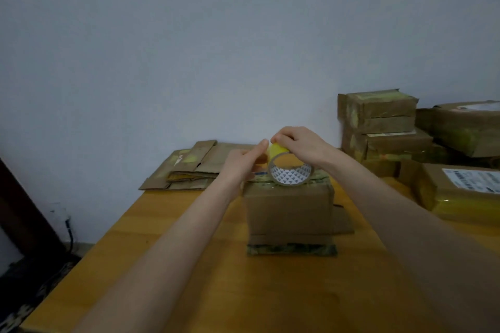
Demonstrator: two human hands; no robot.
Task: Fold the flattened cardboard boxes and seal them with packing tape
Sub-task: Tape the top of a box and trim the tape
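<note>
Tape roll (290, 171) stands on edge on top of folded box (289, 211), directly under both hands. Right hand (300, 143) curls over roll's top and grips it. Left hand (242, 163) at roll's left side, fingers mostly straight, tips on yellow rim; pinch on tape end cannot be told. Flattened boxes (186, 169) lie beyond left hand; sealed boxes (378, 121) stacked right of right hand. Wooden table (162, 224) beneath.

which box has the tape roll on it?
The lone box at table centre; the tape roll rests on top. Stacked boxes sit right, flattened boxes back left.
</note>
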